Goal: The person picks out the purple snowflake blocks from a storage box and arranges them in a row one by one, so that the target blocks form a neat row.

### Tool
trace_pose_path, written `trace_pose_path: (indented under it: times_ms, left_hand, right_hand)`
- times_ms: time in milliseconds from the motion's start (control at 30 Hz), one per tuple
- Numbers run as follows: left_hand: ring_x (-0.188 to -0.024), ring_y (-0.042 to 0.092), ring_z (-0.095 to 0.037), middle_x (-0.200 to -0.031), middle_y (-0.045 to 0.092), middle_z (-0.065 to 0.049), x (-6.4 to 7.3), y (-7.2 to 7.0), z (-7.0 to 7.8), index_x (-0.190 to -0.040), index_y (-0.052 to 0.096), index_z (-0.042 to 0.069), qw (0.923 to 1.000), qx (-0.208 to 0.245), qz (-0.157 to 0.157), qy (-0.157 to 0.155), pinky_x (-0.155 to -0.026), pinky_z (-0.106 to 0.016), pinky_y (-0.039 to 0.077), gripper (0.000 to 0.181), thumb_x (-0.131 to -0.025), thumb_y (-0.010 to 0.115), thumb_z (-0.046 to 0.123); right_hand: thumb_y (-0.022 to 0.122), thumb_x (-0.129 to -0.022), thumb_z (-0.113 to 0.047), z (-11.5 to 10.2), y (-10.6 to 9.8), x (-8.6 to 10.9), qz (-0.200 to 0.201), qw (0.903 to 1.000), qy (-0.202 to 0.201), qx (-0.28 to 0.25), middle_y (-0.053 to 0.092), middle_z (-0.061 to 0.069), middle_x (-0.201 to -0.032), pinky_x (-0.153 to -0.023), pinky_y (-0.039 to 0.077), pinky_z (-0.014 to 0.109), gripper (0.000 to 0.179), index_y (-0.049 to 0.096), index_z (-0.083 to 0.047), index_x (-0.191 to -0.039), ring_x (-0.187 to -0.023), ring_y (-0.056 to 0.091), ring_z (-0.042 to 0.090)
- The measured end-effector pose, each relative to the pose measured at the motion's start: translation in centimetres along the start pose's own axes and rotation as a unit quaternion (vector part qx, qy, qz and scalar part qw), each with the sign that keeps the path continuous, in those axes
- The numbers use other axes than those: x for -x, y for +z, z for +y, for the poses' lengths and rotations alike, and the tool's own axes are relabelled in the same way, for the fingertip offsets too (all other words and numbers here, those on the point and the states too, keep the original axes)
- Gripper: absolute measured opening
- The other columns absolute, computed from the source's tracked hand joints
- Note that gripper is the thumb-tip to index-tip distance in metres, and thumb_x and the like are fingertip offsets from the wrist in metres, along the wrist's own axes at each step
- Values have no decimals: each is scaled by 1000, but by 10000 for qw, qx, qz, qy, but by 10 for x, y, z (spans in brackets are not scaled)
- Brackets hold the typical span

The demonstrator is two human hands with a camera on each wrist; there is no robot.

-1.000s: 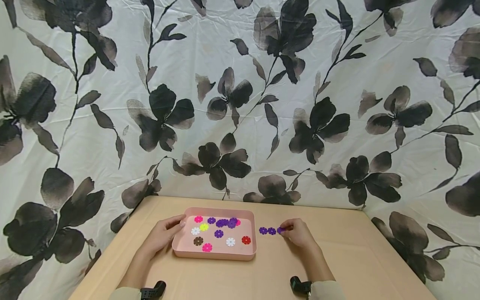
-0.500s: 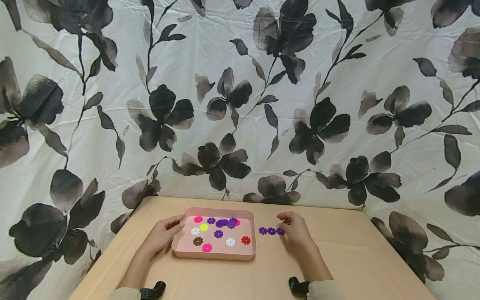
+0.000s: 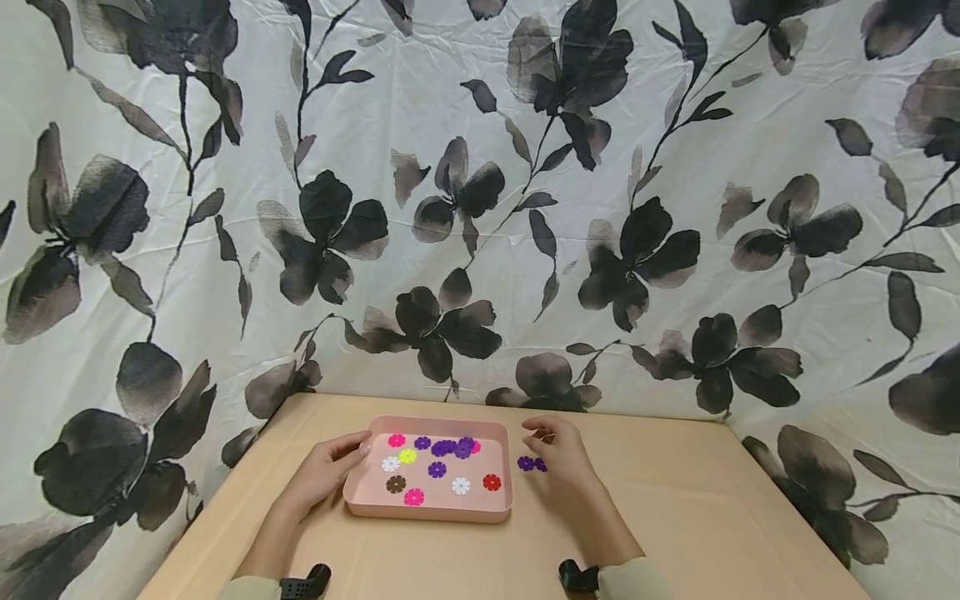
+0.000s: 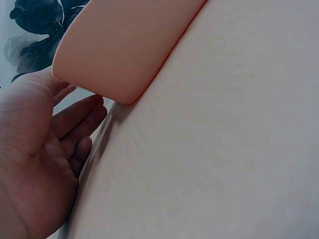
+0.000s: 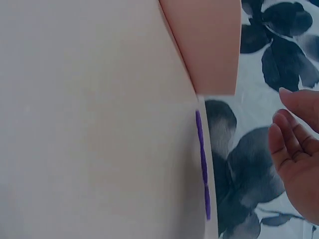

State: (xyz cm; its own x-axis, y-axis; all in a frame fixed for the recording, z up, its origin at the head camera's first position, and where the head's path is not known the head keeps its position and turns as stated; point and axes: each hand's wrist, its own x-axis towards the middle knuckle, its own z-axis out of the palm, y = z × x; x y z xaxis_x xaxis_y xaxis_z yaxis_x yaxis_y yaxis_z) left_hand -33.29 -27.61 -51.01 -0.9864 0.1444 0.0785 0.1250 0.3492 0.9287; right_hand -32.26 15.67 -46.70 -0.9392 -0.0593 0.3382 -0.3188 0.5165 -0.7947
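Left hand (image 3: 327,468) grips the tray (image 3: 427,512) by its left end; right of it, the right hand (image 3: 562,452), fingers loose, partly hides purple flowers (image 3: 525,462).

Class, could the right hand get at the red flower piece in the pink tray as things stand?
Probably yes: the right hand looks empty and hovers beside the pink tray. The red flower piece lies near that side with nothing over it; only the tray's low wall stands between.

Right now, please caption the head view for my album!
Left hand at a pink rectangular tray of colourful flower-shaped pieces, right hand near purple ones.
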Motion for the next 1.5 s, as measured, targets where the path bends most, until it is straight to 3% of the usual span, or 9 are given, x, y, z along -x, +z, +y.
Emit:
trace_pose_path:
  times_ms: [167, 500, 700, 833, 967, 1233, 1500]
  left_hand:
    - [-148, 46, -36, -155, 54, -16, 0, 0, -1, -149, 58, 8, 10000, 9, 4, -2, -121, -51, 40, 57, -102, 67, 39]
    - [-148, 46, -37, -154, 55, -17, 0, 3, 0, -149, 58, 8, 10000, -22, 15, 65, -121, -52, 39, 51, -104, 65, 31]
    - [-149, 45, -37, -154, 55, -16, 0, 3, 1, -149, 58, 9, 10000, -35, 19, 37, -122, -53, 38, 51, -104, 66, 33]
    - [-149, 45, -37, -155, 54, -16, 1, 2, 2, -149, 58, 10, 10000, -51, -3, 51, -122, -53, 38, 53, -103, 66, 35]
    - [-149, 45, -36, -154, 55, -15, 1, 3, 3, -149, 58, 10, 10000, -65, 17, 53, -122, -52, 39, 54, -103, 67, 36]
    - [-148, 47, -35, -154, 56, -15, 1, 3, 4, -148, 59, 10, 10000, -62, 47, 26, -121, -51, 40, 54, -102, 67, 37]
    - [-147, 48, -34, -153, 57, -15, 1, 2, 2, -148, 59, 9, 10000, 0, 56, 56, -121, -50, 40, 51, -104, 66, 33]
  right_hand:
    - [75, -93, -1, -15, 14, -1, -164, 9996, -91, -195, 73, 14, -104, -73, 56, 20, 21, 77, -6, -113, -86, 62, 17]
    - [74, -97, -9, -40, 57, -11, -999, 9945, -127, -303, 73, 8, -107, -75, 58, 19, 21, 78, -13, -117, -90, 63, 18]
    - [74, -96, -7, -47, 79, -19, -1253, 9917, -262, -141, 72, 16, -113, -77, 58, 20, 22, 78, -11, -118, -90, 63, 16]
    - [75, -95, -8, -53, 90, -18, -1308, 9913, -109, 79, 72, 12, -116, -81, 58, 22, 24, 78, -10, -119, -92, 61, 14]
    - [77, -94, -12, -56, 99, -17, -1379, 9900, 15, 306, 72, 7, -112, -79, 57, 21, 24, 79, -13, -118, -90, 61, 13]
    - [75, -94, -4, -53, 112, -20, -1882, 9821, -82, -16, 70, -1, -97, -77, 57, 19, 21, 78, -6, -115, -87, 59, 12]
    - [80, -91, -6, -50, 120, -20, -2366, 9716, 59, 90, 69, 1, -95, -69, 54, 18, 21, 77, -6, -111, -83, 58, 12]
